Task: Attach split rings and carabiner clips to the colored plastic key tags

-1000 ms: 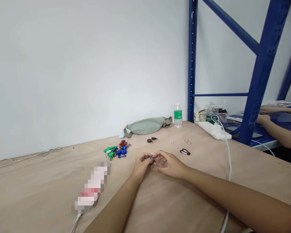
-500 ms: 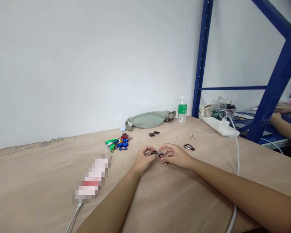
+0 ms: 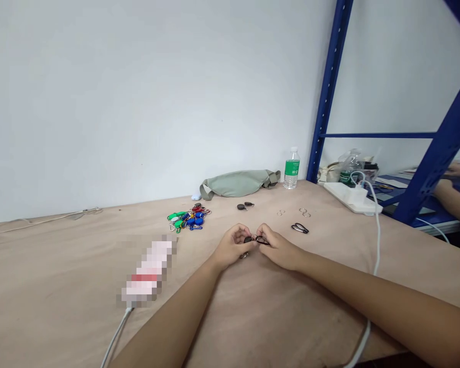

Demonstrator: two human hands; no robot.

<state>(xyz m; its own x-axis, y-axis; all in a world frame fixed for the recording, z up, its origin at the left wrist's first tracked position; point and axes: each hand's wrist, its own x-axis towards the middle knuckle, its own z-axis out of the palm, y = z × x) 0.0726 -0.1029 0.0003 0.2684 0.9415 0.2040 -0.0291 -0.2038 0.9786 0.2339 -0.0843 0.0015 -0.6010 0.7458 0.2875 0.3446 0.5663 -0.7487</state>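
The left hand (image 3: 233, 248) and the right hand (image 3: 279, 249) meet at the lower middle of the frame, fingers curled inward, pinching a small dark key fob (image 3: 248, 239) and a thin black loop (image 3: 262, 240) from either side (too small to tell how the two join). The pair's long axis runs side to side between the fingertips, neither hand clearly nearer. A small metal piece (image 3: 244, 255) lies just below the left hand. Left of the hands sits a heap of colourful key tags (image 3: 187, 219); ahead, two dark fobs (image 3: 243, 206), split rings (image 3: 304, 212) and a black carabiner (image 3: 299, 228) lie apart.
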